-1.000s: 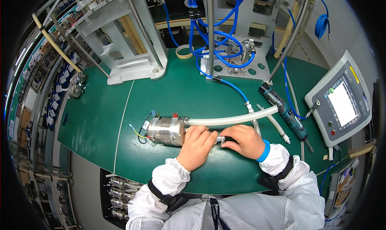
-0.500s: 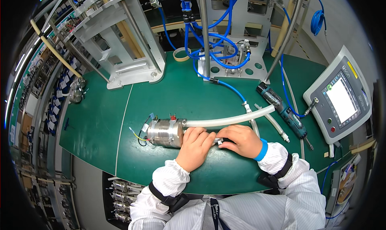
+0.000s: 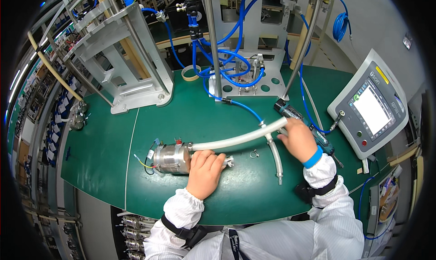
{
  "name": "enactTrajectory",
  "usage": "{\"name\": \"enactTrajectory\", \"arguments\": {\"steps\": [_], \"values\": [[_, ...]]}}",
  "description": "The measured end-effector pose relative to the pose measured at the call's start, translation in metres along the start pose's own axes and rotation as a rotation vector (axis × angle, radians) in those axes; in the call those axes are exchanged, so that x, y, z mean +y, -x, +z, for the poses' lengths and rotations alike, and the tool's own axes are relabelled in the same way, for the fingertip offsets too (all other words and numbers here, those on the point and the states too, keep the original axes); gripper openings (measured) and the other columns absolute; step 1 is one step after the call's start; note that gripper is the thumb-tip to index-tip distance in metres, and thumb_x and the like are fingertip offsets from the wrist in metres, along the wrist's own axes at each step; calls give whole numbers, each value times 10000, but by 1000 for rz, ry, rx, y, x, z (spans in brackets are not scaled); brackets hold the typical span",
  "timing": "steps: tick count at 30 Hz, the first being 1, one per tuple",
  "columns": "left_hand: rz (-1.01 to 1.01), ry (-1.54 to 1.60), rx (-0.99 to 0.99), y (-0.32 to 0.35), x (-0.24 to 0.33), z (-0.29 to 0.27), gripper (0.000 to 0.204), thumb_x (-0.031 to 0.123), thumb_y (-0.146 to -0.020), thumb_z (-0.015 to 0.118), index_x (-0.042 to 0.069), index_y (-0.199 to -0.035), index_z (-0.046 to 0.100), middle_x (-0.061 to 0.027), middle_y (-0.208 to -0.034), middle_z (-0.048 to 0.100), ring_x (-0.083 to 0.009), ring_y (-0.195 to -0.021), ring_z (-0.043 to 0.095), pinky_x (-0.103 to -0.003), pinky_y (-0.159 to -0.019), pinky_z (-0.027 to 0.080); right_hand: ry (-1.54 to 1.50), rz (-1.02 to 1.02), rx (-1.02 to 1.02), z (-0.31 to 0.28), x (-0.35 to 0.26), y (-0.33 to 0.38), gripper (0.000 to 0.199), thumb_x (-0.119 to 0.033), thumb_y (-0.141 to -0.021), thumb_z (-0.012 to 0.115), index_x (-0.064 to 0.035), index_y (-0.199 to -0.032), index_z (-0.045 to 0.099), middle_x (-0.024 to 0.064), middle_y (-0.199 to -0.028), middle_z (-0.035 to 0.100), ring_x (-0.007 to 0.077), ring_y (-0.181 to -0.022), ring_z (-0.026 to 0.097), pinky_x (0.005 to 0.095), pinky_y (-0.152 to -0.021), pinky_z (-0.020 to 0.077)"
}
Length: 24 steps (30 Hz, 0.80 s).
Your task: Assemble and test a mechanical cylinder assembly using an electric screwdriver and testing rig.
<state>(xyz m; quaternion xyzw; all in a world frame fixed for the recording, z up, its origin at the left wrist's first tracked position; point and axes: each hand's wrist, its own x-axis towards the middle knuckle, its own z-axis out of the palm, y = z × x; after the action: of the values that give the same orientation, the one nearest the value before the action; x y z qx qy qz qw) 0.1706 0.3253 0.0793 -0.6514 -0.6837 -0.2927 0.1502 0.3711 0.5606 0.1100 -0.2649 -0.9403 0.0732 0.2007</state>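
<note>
A silver metal cylinder [image 3: 171,159] with small coloured wires lies on its side on the green table [image 3: 172,198]. From its right end runs a long clear hose [image 3: 236,139]. My left hand [image 3: 204,171] is closed beside the cylinder, round a short pipe whose metal-clamped end [image 3: 228,161] sticks out past the fingers. My right hand [image 3: 299,142] has its fingers curled at the long hose's free end, over the cordless screwdriver [image 3: 323,141]. What those fingers hold is hidden. A small metal hose clamp [image 3: 255,154] lies between the hands.
A short hose [image 3: 274,155] with an end fitting hangs off the blue air line [image 3: 247,107]. At the right stands a tester with a screen [image 3: 371,110]. Two metal fixtures [image 3: 145,85] stand at the back, near a tape roll [image 3: 190,73]. Similar cylinders [image 3: 134,235] sit below the left edge.
My right hand has left my left hand and moved right and up to the hose end by the screwdriver. The small clamp now shows on the table. The whole view has shifted slightly.
</note>
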Motion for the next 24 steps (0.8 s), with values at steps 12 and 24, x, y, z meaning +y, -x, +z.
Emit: {"name": "enactTrajectory", "arguments": {"steps": [12,24], "values": [[-1,37,33,-3,-3,-3,359,80,-699,739,51,-1042,633,-72,-914,600,-286,-977,545,-428,-861,428,-1111,-149,-624,-64,-3,10,218,-92,-924,595,-36,-1069,441,130,-1073,626,219,-1020,613,344,-868,475],[-2,43,15,-3,0,-1,365,84,-694,742,57,-1042,636,-71,-914,599,-284,-991,546,-428,-877,426,-1324,-254,-75,22,-46,15,195,30,-971,465,-67,-1094,349,107,-957,581,214,-924,626,400,-888,502]]}}
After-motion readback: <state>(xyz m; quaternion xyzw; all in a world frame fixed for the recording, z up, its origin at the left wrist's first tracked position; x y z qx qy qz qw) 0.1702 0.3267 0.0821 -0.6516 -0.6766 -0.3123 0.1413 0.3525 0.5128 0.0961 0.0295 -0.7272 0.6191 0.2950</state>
